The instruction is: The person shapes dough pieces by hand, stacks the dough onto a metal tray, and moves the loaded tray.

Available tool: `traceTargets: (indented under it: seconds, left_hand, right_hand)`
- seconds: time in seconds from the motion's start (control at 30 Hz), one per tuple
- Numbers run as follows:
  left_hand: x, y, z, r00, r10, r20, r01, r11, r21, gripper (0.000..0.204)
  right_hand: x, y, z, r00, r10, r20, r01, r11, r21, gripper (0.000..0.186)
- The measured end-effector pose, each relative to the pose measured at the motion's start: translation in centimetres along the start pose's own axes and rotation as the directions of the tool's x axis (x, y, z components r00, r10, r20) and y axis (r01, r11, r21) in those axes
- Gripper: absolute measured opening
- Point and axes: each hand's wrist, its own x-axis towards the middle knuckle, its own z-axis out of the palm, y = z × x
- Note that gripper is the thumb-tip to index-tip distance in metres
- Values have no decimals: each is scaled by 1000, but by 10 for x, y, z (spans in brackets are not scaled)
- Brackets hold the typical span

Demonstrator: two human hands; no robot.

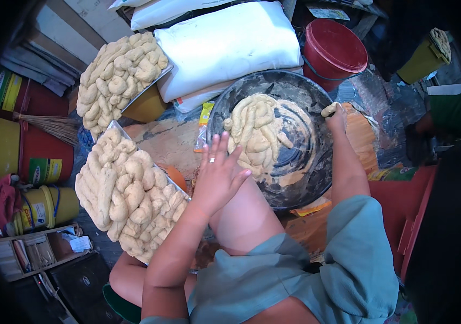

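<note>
A wide black basin stands in front of me. Twisted lengths of pale dough are heaped in its left half, and a floury smear covers its bottom. My left hand is spread open, palm down, at the basin's near-left rim by my bare knee, with a ring on one finger. At the right rim my right hand is closed, and a short pale piece of dough sticks out of it. Its fingers are partly hidden. To my left, two trays carry piles of twisted dough.
White sacks lie beyond the basin. A red lidded bucket stands at the far right, a red container at the near right. Buckets, a twig broom and a wooden box of papers line the left. Another person's leg shows at right.
</note>
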Motion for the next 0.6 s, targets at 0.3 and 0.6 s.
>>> traceTargets:
  seconds: [0.3,0.6]
  left_hand:
    - [41,-18,75,987,-100,127,96,995,37,56]
    - [46,-16,78,984,-127,129,121,991,52,57]
  right_hand:
    - [16,22,18,992,-121,46,107,966,237,72]
    - [81,41,28,989,140,-41,-52,602,797,35]
